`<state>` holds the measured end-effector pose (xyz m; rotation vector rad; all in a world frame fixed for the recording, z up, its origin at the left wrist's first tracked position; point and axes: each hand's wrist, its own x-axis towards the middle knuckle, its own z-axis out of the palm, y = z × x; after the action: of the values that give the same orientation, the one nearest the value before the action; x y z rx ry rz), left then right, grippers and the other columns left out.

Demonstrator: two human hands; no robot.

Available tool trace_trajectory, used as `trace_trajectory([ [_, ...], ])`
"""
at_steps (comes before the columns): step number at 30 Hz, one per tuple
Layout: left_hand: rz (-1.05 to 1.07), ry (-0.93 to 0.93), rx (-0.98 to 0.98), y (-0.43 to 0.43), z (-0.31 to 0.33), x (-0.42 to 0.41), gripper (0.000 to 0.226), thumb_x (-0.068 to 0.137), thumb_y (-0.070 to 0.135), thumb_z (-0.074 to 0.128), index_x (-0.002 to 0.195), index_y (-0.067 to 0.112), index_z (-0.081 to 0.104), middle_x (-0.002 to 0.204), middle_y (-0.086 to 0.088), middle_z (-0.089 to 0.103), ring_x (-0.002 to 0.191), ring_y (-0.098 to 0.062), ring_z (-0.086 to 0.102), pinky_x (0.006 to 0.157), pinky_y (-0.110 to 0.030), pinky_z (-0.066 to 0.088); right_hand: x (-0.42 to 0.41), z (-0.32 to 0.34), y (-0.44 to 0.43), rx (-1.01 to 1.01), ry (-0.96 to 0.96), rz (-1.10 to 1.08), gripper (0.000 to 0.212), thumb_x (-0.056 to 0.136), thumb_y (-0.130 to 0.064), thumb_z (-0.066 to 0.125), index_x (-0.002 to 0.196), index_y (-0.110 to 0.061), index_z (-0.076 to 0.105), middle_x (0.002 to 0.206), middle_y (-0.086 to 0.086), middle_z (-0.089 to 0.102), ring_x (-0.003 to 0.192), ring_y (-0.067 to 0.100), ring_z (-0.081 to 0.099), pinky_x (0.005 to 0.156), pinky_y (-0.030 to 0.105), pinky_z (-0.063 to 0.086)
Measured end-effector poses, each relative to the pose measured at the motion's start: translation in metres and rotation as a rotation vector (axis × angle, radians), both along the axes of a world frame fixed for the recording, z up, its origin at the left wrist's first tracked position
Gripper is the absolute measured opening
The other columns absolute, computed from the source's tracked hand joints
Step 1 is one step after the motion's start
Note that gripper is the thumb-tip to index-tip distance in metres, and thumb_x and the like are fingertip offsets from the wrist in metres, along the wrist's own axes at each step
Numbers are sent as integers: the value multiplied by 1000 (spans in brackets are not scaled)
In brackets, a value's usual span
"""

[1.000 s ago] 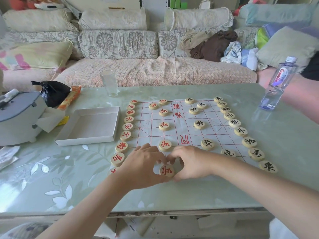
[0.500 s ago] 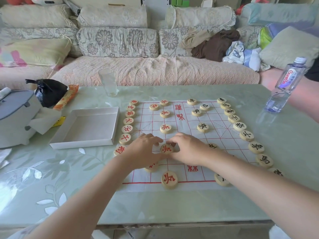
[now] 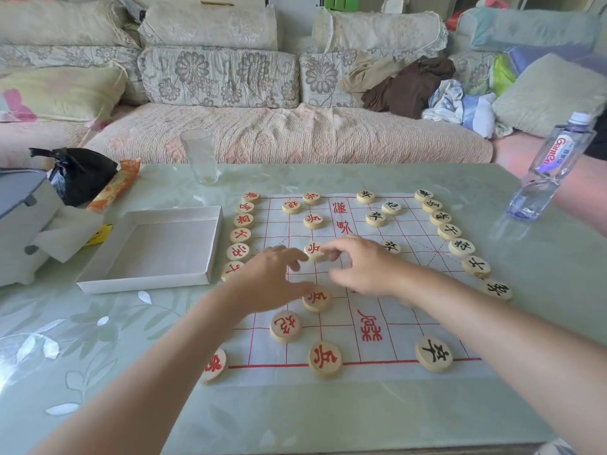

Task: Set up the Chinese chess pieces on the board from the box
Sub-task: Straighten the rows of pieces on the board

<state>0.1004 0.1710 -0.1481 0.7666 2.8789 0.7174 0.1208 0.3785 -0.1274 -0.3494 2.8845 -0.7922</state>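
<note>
Head view: face-up red piece (image 3: 313, 250) at right hand's (image 3: 364, 267) relaxed fingertips; left hand (image 3: 269, 280) slack.

- Right hand (image 3: 364, 270) over white paper board with red grid (image 3: 377, 353): fingertips motion-blurred; grip on round wooden red-lettered piece (image 3: 314, 251) unclear.
- Board's near-left corner: left forearm (image 3: 147, 389) half-covers wooden red-lettered disc (image 3: 215, 364).
- Left of board: grey appliance (image 3: 16, 198) cropped by frame.

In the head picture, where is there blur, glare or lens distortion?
Head view: fingers of the left hand and right hand are motion-blurred beside a red piece. Head view: daylight glare whitens the glossy table at lower left. Head view: wide-angle distortion tilts the water bottle and bows the sofa. Head view: the nearest red piece is sharp.
</note>
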Motion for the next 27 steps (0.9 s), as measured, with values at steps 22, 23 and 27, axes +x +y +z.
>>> trace_trajectory([
  [22,108,-17,-18,17,-24,-73,58,82,55,64,131,30,50,109,8,53,100,-14,47,85,-27,40,-66,-18,-4,43,-33,-81,62,80,-50,69,136,-30,53,112,-11,58,107,12,55,91,30,46],
  [23,127,-34,-2,17,-22,-76,57,83,54,63,132,29,48,109,8,52,97,-13,49,82,-27,41,-68,-16,-3,18,-33,-99,61,82,-47,67,139,-32,50,112,-11,58,106,11,54,87,28,44],
  [27,155,22,14,18,-11,-93,43,92,34,56,133,24,48,110,5,53,88,-13,51,76,-24,38,-91,-10,6,2,50,-195,42,91,-28,54,133,-28,56,118,-6,59,103,13,56,81,27,41],
])
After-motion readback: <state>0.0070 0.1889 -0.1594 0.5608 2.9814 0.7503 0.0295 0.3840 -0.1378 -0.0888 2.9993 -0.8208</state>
